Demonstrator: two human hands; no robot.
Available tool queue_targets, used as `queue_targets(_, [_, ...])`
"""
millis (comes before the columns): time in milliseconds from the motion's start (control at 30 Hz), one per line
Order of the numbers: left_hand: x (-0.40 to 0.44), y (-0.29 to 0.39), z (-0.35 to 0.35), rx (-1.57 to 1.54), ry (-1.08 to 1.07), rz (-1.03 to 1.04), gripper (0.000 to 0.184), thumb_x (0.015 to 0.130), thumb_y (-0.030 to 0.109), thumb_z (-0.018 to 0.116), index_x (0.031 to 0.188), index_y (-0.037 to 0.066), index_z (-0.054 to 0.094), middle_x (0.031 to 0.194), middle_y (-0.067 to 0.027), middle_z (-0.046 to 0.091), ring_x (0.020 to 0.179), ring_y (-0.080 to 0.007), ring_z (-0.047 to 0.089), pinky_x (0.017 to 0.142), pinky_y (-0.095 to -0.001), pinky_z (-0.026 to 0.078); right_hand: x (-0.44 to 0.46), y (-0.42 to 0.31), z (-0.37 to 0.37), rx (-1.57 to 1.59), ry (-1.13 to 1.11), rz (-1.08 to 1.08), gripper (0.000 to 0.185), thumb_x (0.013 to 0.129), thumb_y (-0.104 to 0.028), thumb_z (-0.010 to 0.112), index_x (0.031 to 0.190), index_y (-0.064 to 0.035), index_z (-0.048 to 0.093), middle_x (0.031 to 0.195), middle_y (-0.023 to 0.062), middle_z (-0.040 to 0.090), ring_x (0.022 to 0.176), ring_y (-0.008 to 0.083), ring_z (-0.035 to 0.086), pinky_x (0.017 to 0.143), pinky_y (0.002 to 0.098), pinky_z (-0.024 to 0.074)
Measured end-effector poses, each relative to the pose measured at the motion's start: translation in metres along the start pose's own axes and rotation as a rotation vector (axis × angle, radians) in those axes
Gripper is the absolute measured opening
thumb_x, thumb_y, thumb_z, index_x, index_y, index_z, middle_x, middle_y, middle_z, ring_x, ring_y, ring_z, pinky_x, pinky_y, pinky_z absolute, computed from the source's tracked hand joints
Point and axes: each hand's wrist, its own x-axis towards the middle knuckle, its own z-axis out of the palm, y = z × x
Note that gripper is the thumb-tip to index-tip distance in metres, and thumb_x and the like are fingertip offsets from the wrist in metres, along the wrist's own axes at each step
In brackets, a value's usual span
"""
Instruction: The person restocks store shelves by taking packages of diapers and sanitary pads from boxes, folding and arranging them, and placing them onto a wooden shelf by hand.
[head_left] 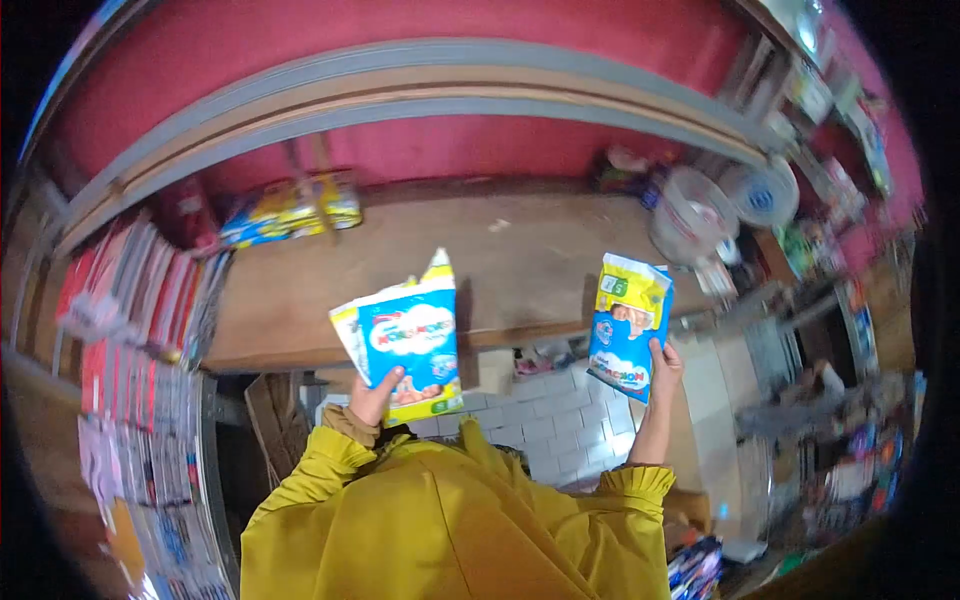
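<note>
My left hand (378, 396) grips blue and yellow diaper packs by their lower left edge. The front diaper pack (412, 335) has a white cloud label and a baby picture; part of another pack shows behind it. Off to the right, my right hand (664, 372) is closed on the lower right side of another diaper pack (628, 322), its printing upside down. A second blue edge shows behind that one, so I cannot tell whether it is one pack or two. Both hands are held up in front of the wooden shelf (520, 260).
At the shelf's back left lie several yellow and blue packs (292, 210). Clear plastic tubs (692, 215) stand at its right end. Stacked books or notebooks (140, 290) fill the left side. A grey metal rail (430, 85) crosses above; tiled floor (545, 415) lies below.
</note>
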Motion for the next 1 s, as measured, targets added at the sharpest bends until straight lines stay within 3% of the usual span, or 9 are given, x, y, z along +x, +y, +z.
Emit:
queue_targets(167, [-0.134, 0.078, 0.024, -0.071, 0.286, 0.152, 0.036, 0.086, 0.01, 0.064, 0.117, -0.002, 0.051, 0.111, -0.0086, 0.06, 0.095, -0.0155, 0.057, 0.083, -0.0297, 0.046, 0.016, -0.097, 0.016, -0.491, -0.125, -0.586, 0.014, 0.079, -0.015, 0.07, 0.083, -0.0019, 0.068, 0.076, 0.005, 0.064, 0.07, 0.0159, 0.059, 0.065, 0.0307, 0.0455])
queue_targets(233, [-0.045, 0.047, 0.025, -0.056, 0.336, 0.024, 0.037, 0.086, 0.01, 0.065, 0.118, -0.002, 0.051, 0.111, -0.0083, 0.06, 0.095, -0.0149, 0.056, 0.082, -0.0296, 0.046, 0.096, -0.079, 0.092, -0.813, -0.206, -0.876, 0.015, 0.078, -0.019, 0.069, 0.086, -0.0062, 0.069, 0.083, 0.0123, 0.063, 0.079, 0.0283, 0.059, 0.071, 0.0382, 0.0464])
queue_targets(333, [-0.046, 0.062, 0.035, -0.083, 0.409, -0.025, 0.039, 0.085, 0.01, 0.066, 0.119, -0.002, 0.05, 0.113, -0.0084, 0.059, 0.098, -0.0145, 0.055, 0.082, -0.03, 0.046, 0.116, -0.046, 0.123, -1.122, -0.495, -0.958, 0.017, 0.078, -0.021, 0.069, 0.089, -0.0075, 0.07, 0.085, 0.0115, 0.064, 0.084, 0.0291, 0.06, 0.074, 0.0405, 0.0471])
queue_targets(367, [-0.044, 0.047, 0.034, -0.158, 0.427, -0.008, 0.041, 0.085, 0.01, 0.066, 0.12, -0.002, 0.049, 0.114, -0.0084, 0.058, 0.099, -0.0149, 0.054, 0.083, -0.0303, 0.046, 0.12, -0.016, 0.13, -1.352, -0.614, -0.537, 0.023, 0.077, -0.024, 0.069, 0.094, -0.0088, 0.07, 0.09, 0.0105, 0.066, 0.09, 0.0292, 0.06, 0.078, 0.0401, 0.0474])
queue_targets(533, [-0.038, 0.032, 0.036, -0.167, 0.409, 0.084, 0.041, 0.085, 0.011, 0.066, 0.12, -0.003, 0.049, 0.112, -0.0097, 0.06, 0.098, -0.0159, 0.056, 0.085, -0.031, 0.047, 0.069, -0.009, 0.186, -0.749, -0.763, -0.57, 0.028, 0.077, -0.022, 0.07, 0.1, -0.0057, 0.068, 0.105, 0.013, 0.064, 0.099, 0.0276, 0.06, 0.086, 0.0368, 0.0461])
queue_targets(700, [-0.03, 0.036, 0.033, -0.209, 0.298, 0.006, 0.042, 0.085, 0.011, 0.066, 0.12, -0.003, 0.049, 0.112, -0.0101, 0.06, 0.098, -0.0164, 0.057, 0.085, -0.0314, 0.047, -0.057, -0.082, 0.252, -0.022, -1.193, -0.075, 0.042, 0.088, -0.008, 0.06, 0.128, -0.0047, 0.049, 0.128, 0.0104, 0.05, 0.114, 0.0206, 0.051, 0.093, 0.0312, 0.0434])
queue_targets(800, [-0.017, 0.045, 0.045, -0.187, 0.214, -0.072, 0.044, 0.085, 0.01, 0.065, 0.123, -0.002, 0.047, 0.117, -0.0098, 0.057, 0.103, -0.0176, 0.055, 0.089, -0.0324, 0.045, -0.087, -0.096, 0.279, 0.256, -1.256, 0.196, 0.046, 0.09, -0.003, 0.054, 0.134, 0.0012, 0.04, 0.13, 0.0116, 0.048, 0.115, 0.018, 0.048, 0.097, 0.0297, 0.0389])
queue_targets(867, [-0.009, 0.053, 0.064, -0.284, 0.191, 0.013, 0.05, 0.085, 0.012, 0.065, 0.127, -0.002, 0.042, 0.122, -0.0107, 0.054, 0.109, -0.0174, 0.052, 0.094, -0.0332, 0.043, -0.088, -0.089, 0.281, 0.208, -1.231, 0.138, 0.046, 0.091, -0.003, 0.053, 0.134, 0.0029, 0.039, 0.13, 0.0128, 0.047, 0.118, 0.0186, 0.045, 0.099, 0.0315, 0.037])
queue_targets(1000, [-0.001, 0.054, 0.075, -0.281, 0.12, -0.035, 0.052, 0.086, 0.012, 0.063, 0.13, -0.001, 0.039, 0.127, -0.0118, 0.051, 0.114, -0.0207, 0.05, 0.097, -0.0365, 0.04, -0.068, -0.071, 0.283, 0.002, -1.29, -0.383, 0.042, 0.09, 0.0, 0.052, 0.131, 0.0038, 0.043, 0.142, 0.016, 0.034, 0.126, 0.022, 0.039, 0.1, 0.031, 0.0368])
